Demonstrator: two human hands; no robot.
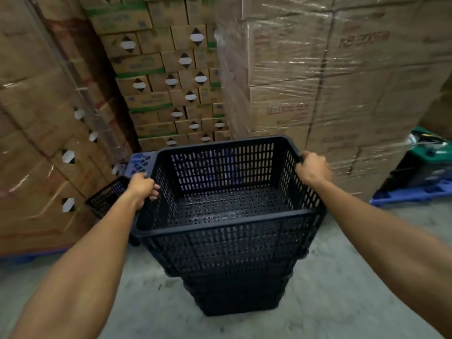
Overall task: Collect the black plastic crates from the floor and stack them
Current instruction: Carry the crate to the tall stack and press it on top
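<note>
top crate (227, 182): sits nested on the stack (237, 277), which stands on the concrete floor (342, 302)
left hand (143, 189): curled over top crate's left rim
right hand (313, 167): gripping its right rim
stray crate (107, 195): left of stack, by the boxes (49, 143), not collected
risk: stack looks tall and narrow at its base (uneven push could tip it); half-seated top crate may jam

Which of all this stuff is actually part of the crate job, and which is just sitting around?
Part of the job: top crate, gripped by left hand and right hand; crate stack beneath; another black crate at left.

Just there: wrapped cardboard boxes, blue pallet.
</note>
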